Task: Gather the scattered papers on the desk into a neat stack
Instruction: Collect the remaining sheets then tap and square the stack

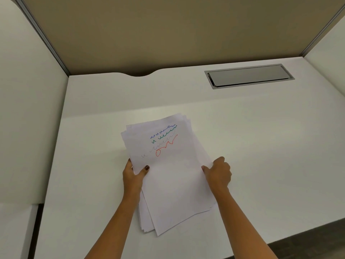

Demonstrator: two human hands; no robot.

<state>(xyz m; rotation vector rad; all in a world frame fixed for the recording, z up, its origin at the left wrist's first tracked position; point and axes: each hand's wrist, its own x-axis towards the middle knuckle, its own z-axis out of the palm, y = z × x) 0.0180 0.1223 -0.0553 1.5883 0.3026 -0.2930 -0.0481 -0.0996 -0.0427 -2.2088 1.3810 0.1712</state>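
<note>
A pile of several white papers [173, 180] lies in the middle of the white desk [261, 146], its edges fanned out and uneven. The top sheet carries blue, green, grey and red scribbles near its far end. My left hand [133, 174] grips the pile's left edge, thumb on top and fingers underneath. My right hand [218, 173] holds the right edge with curled fingers, thumb against the paper.
A grey metal cable hatch [249, 75] is set into the desk at the back right. Beige partition panels [168, 30] close off the back, and white panels stand at both sides. The desk's front edge runs along the lower right.
</note>
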